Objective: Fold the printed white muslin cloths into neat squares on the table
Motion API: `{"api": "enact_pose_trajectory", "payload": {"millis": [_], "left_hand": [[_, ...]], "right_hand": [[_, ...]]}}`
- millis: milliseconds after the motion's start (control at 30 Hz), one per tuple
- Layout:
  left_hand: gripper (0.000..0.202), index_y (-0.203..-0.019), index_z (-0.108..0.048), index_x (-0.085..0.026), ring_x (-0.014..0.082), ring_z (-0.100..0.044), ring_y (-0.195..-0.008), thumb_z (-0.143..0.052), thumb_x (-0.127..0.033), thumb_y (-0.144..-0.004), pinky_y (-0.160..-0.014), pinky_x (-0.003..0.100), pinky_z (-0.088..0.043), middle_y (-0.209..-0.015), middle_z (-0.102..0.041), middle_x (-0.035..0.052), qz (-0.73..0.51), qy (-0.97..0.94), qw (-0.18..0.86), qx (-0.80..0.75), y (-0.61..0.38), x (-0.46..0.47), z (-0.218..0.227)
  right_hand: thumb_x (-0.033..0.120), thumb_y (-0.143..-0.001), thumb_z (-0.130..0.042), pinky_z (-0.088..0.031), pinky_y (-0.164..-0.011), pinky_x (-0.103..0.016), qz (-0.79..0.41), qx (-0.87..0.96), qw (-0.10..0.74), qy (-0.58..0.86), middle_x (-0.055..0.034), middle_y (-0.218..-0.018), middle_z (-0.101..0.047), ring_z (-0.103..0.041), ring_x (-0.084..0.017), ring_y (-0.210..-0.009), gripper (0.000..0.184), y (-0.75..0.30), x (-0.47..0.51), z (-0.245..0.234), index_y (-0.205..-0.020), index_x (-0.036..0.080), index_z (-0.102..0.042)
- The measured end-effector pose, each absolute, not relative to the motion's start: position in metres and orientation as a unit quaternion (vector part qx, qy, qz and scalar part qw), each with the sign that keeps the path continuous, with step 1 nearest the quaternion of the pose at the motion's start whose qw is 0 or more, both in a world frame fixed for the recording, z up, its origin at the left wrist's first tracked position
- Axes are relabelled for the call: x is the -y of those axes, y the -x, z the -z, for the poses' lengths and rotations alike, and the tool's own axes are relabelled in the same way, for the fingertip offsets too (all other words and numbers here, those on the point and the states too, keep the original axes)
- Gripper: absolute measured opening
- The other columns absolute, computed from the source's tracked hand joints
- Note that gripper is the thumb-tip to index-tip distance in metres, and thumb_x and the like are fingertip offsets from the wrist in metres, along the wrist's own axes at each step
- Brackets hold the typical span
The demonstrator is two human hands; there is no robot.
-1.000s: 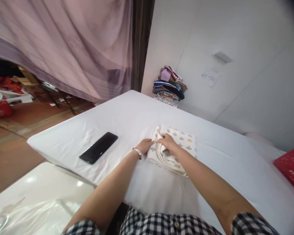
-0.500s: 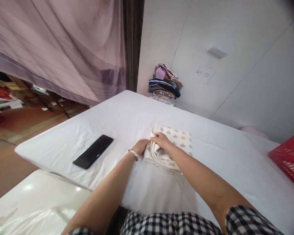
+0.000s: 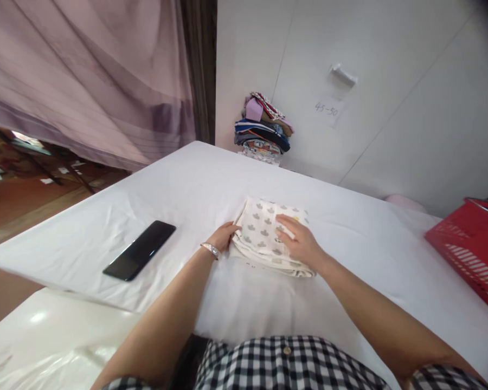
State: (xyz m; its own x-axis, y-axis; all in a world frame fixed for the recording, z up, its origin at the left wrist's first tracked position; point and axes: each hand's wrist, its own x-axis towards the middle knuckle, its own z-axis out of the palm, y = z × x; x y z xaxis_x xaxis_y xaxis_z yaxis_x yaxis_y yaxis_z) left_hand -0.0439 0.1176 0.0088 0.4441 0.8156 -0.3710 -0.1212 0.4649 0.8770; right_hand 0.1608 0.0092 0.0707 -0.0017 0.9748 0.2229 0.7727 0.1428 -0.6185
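Note:
A folded white cloth with small grey and yellow prints (image 3: 262, 232) lies on the white table (image 3: 211, 189) in front of me. My right hand (image 3: 299, 242) rests flat on top of the cloth, fingers stretched out. My left hand (image 3: 223, 236), with a bracelet at the wrist, touches the cloth's left edge; its fingertips are tucked against the fold and partly hidden.
A black phone (image 3: 140, 257) lies face up on the table to the left. A stack of folded colourful clothes (image 3: 263, 130) sits at the far edge by the white wall. A red basket (image 3: 472, 241) stands at the right. A pinkish curtain (image 3: 89, 81) hangs at the left.
My right hand has let go of the cloth's left fold and moved right, and now lies flat on top. The cloth lies flatter. The view has shifted right.

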Motion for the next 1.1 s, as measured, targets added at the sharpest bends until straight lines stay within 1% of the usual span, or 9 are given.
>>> {"api": "enact_pose_trajectory", "payload": {"millis": [67,100,200,333,467,600,900,967,1100], "left_hand": [[0.027,-0.086,-0.058,-0.017,0.0184,-0.062,-0.069,-0.061,-0.025,-0.06,-0.059,0.026,-0.047,-0.068,-0.064,0.0014,-0.316,-0.393,0.755,-0.419,0.043,-0.118,-0.01],[0.029,-0.087,-0.058,-0.017,0.0184,-0.062,-0.071,-0.06,-0.024,-0.059,-0.06,0.025,-0.047,-0.069,-0.064,0.0014,-0.317,-0.389,0.756,-0.42,0.042,-0.118,-0.01],[0.034,-0.091,-0.059,-0.017,0.0184,-0.062,-0.075,-0.061,-0.022,-0.058,-0.062,0.025,-0.047,-0.072,-0.065,0.0015,-0.31,-0.404,0.749,-0.424,0.041,-0.116,-0.011],[0.038,-0.095,-0.059,-0.016,0.0196,-0.062,-0.075,-0.062,-0.023,-0.057,-0.06,0.025,-0.047,-0.075,-0.067,0.0028,-0.299,-0.41,0.758,-0.409,0.04,-0.114,-0.014],[0.036,-0.095,-0.06,-0.016,0.0195,-0.062,-0.075,-0.063,-0.024,-0.06,-0.057,0.024,-0.046,-0.077,-0.067,0.0034,-0.284,-0.398,0.785,-0.38,0.04,-0.112,-0.02],[0.035,-0.095,-0.061,-0.014,0.0189,-0.062,-0.073,-0.063,-0.03,-0.064,-0.057,0.024,-0.045,-0.076,-0.067,0.0031,-0.277,-0.4,0.8,-0.351,0.038,-0.109,-0.026],[0.028,-0.085,-0.061,-0.012,0.0162,-0.06,-0.061,-0.062,-0.03,-0.064,-0.057,0.026,-0.046,-0.065,-0.064,0.0013,-0.276,-0.38,0.805,-0.362,0.039,-0.106,-0.024],[0.026,-0.084,-0.06,-0.012,0.0138,-0.057,-0.055,-0.063,-0.027,-0.063,-0.053,0.024,-0.044,-0.06,-0.062,-0.0011,-0.301,-0.369,0.804,-0.357,0.038,-0.104,-0.026],[0.027,-0.087,-0.058,-0.013,0.0113,-0.054,-0.049,-0.063,-0.023,-0.062,-0.046,0.021,-0.04,-0.057,-0.06,-0.0029,-0.324,-0.366,0.803,-0.342,0.031,-0.095,-0.032]], "right_hand": [[0.049,-0.082,-0.047,-0.018,-0.109,-0.044,-0.134,0.687,0.253,0.668,-0.0066,-0.138,-0.039,-0.024,-0.024,-0.132,0.051,-0.196,-0.001,-0.057,-0.126,0.023,-0.05],[0.052,-0.082,-0.045,-0.015,-0.109,-0.045,-0.157,0.68,0.223,0.68,-0.0066,-0.14,-0.037,-0.02,-0.024,-0.133,0.053,-0.213,0.003,-0.048,-0.127,0.023,-0.049],[0.055,-0.085,-0.035,-0.018,-0.109,-0.042,-0.217,0.633,0.247,0.7,-0.0044,-0.142,-0.033,-0.02,-0.021,-0.134,0.054,-0.248,0.021,-0.03,-0.128,0.024,-0.047],[0.049,-0.089,-0.033,-0.021,-0.109,-0.041,-0.126,0.583,0.353,0.721,-0.0027,-0.144,-0.029,-0.021,-0.018,-0.133,0.051,-0.248,0.057,-0.03,-0.135,0.027,-0.036],[0.046,-0.082,-0.049,-0.022,-0.107,-0.049,-0.01,0.678,0.281,0.679,-0.0082,-0.144,-0.028,-0.02,-0.025,-0.133,0.07,-0.212,0.087,-0.026,-0.141,0.024,-0.019],[0.04,-0.082,-0.049,-0.018,-0.106,-0.053,0.053,0.671,0.216,0.708,-0.0127,-0.144,-0.025,-0.017,-0.027,-0.134,0.081,-0.179,0.086,-0.019,-0.143,0.018,-0.002],[0.013,-0.073,-0.048,-0.014,-0.106,-0.049,0.102,0.684,0.153,0.706,-0.0121,-0.142,-0.03,-0.025,-0.025,-0.131,0.076,-0.175,0.053,-0.027,-0.141,0.018,-0.015],[0.01,-0.071,-0.045,-0.019,-0.105,-0.048,0.111,0.657,0.171,0.726,-0.011,-0.141,-0.033,-0.03,-0.025,-0.128,0.076,-0.188,0.057,-0.027,-0.141,0.019,-0.015],[0.015,-0.071,-0.047,-0.04,-0.093,-0.039,0.066,0.579,0.227,0.781,-0.0071,-0.138,-0.038,-0.04,-0.024,-0.121,0.075,-0.21,0.071,-0.032,-0.14,0.023,-0.019]]}}
